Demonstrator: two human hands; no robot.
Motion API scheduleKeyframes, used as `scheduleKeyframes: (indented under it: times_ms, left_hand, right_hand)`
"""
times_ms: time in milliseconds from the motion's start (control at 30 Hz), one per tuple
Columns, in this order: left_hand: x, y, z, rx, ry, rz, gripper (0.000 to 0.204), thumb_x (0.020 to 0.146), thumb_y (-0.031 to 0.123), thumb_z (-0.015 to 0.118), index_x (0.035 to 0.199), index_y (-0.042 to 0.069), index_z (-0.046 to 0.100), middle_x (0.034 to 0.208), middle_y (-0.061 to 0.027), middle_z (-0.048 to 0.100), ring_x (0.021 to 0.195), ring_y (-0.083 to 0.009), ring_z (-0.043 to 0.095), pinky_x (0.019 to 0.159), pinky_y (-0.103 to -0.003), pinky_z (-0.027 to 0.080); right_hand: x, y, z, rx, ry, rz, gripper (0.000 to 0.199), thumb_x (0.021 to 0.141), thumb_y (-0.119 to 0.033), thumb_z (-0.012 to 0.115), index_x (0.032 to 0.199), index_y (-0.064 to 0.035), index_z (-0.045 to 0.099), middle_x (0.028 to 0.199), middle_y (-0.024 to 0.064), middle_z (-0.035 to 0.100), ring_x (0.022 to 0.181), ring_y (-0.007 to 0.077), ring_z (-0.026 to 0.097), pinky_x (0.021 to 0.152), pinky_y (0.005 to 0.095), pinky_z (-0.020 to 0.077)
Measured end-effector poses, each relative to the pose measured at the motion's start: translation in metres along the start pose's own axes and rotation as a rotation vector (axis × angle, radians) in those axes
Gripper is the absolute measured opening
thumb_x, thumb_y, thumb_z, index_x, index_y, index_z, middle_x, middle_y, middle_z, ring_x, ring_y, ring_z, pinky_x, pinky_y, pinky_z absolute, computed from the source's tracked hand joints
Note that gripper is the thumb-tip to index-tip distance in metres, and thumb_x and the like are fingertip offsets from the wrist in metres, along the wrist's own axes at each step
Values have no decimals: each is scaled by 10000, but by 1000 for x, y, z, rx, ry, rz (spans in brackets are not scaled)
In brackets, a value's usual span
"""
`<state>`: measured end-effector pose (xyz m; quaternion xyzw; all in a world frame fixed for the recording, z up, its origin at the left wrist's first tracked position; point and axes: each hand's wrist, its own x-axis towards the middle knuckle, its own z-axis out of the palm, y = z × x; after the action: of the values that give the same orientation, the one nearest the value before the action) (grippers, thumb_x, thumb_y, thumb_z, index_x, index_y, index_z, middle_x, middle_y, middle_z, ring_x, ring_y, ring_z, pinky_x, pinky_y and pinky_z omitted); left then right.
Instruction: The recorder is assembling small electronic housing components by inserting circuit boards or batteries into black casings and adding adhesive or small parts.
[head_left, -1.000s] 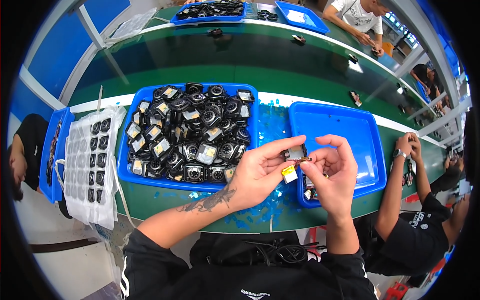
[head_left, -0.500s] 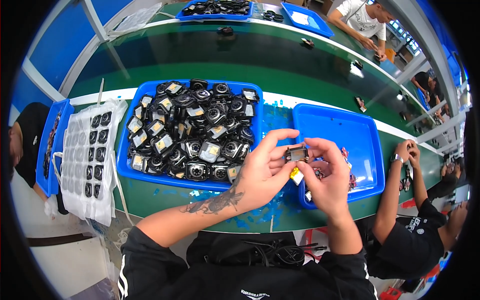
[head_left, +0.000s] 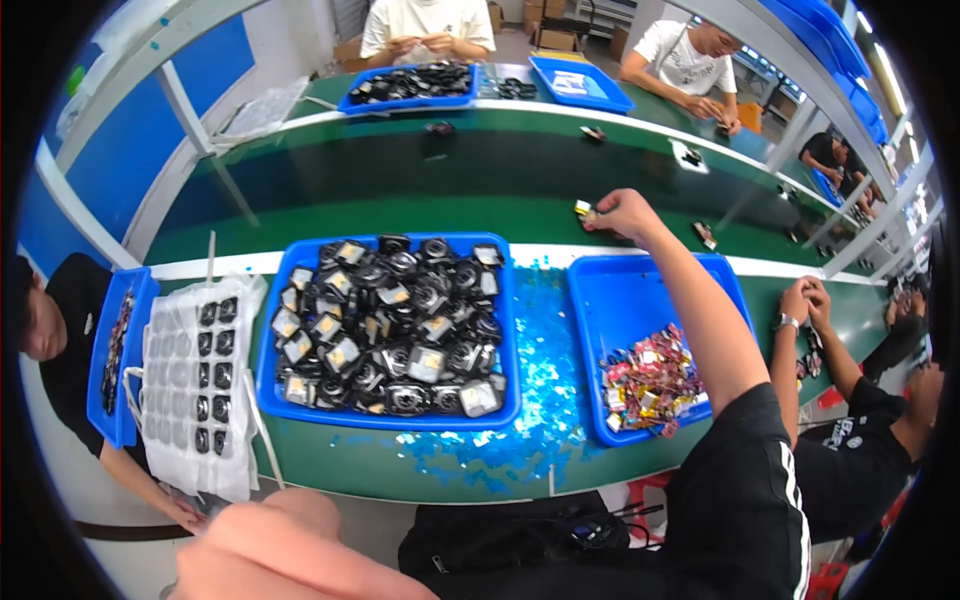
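My right hand (head_left: 625,214) reaches out over the green conveyor belt, past the far edge of the right tray. Its fingers pinch a small electronic part (head_left: 586,211) with a yellow-and-white piece on it and some reddish colour below. My left hand (head_left: 250,540) is very close at the lower left, large in view, its fingers hidden. Below my right forearm, the blue tray (head_left: 590,290) holds a heap of small red, yellow and white parts (head_left: 655,385). Left of it stands a blue tray (head_left: 514,330) piled with black smartwatch cases (head_left: 400,300), several with pale square faces.
Blue film scraps (head_left: 530,400) litter the green bench between the trays. A white plastic tray (head_left: 170,400) with black round-windowed pieces lies at left. Small parts (head_left: 705,235) sit on the belt (head_left: 400,185). Co-workers sit at left, right (head_left: 845,440) and across the belt.
My right hand has moved from above the right tray out over the belt with the small part. My left hand has drawn back toward me to the lower left. The view has shifted.
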<state>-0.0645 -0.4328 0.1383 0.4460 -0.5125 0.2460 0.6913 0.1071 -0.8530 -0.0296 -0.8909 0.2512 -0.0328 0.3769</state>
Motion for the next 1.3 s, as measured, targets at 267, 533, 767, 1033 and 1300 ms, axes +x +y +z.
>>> scheduleKeyframes:
  times_ms: [267,533,767,1033,1300]
  left_hand:
    - [44,-9,-56,103,-347,369,134,916,179,543,979,62,554,872,-32,560,603,-202,543,581,-290,391]
    - [40,-31,-92,-1,49,77,375,958,120,378,1245,-80,511,911,-79,486,645,-171,452,627,-295,330]
    - [50,-85,-53,442,60,-230,313,942,109,457,1170,-56,596,827,-93,648,748,-131,609,623,-229,479]
    - [-20,-142,24,-74,-303,-945,293,1010,219,474,1200,4,528,846,-44,620,718,-83,573,616,-237,475]
    - [-78,-159,24,-428,-116,-1296,189,958,117,556,1065,-34,592,1015,-155,672,842,-215,692,704,-277,579]
  right_hand:
    - [-19,-11,-8,-84,154,-104,508,678,-223,833,1084,2,625,969,133,661,830,233,673,706,351,533]
    - [-138,-122,88,-293,-128,-1037,269,815,-256,717,993,-55,698,937,130,636,874,289,622,809,402,503]
    - [-154,-118,79,24,55,-923,195,853,-256,654,873,-71,712,857,124,643,867,312,629,779,445,503]
    - [-205,-125,-11,589,-159,-528,307,934,-268,623,862,19,705,692,6,644,624,52,522,547,254,421]
    - [-220,-9,-60,-358,-116,-556,157,815,-146,694,930,-39,705,872,135,644,880,276,632,796,384,505]
